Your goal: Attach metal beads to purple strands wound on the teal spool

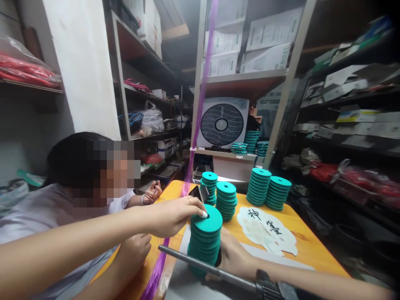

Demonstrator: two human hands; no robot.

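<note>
1. At ten o'clock from the near stack, a co-worker (23, 227) sits close by the table (315, 235), one raised hand (152, 193) showing beyond the left forearm.
2. Purple strands (159, 266) run down past the stack's left, from eleven o'clock toward eight.
3. The left hand (179, 214) comes in from eight o'clock, its palm at the stack's ten o'clock. Its fingers are bent and drawn close, the tips at the central hole of the top disc; whether they pinch anything I cannot tell.
4. The near stack (204, 237), teal discs piled flat, stands straight ahead between the two hands, over a pale sheet (179, 287). Its long axis is close to upright, tipping slightly toward one o'clock in this wide view; its holed face points up. The left hand is nearer its top, the right its lower flank. A dark rod (206, 265) crosses in front, sloping down toward four o'clock.
5. Two shorter stacks (226, 200) stand behind it, at twelve and one o'clock.
6. The right hand (236, 254), at three to four o'clock, is curled round the lower flank and has hold of it; the fingers' full reach is hidden.
7. Toward two o'clock lie a lettered card (267, 231) and, beyond it, two upright stacks (278, 193).
</note>
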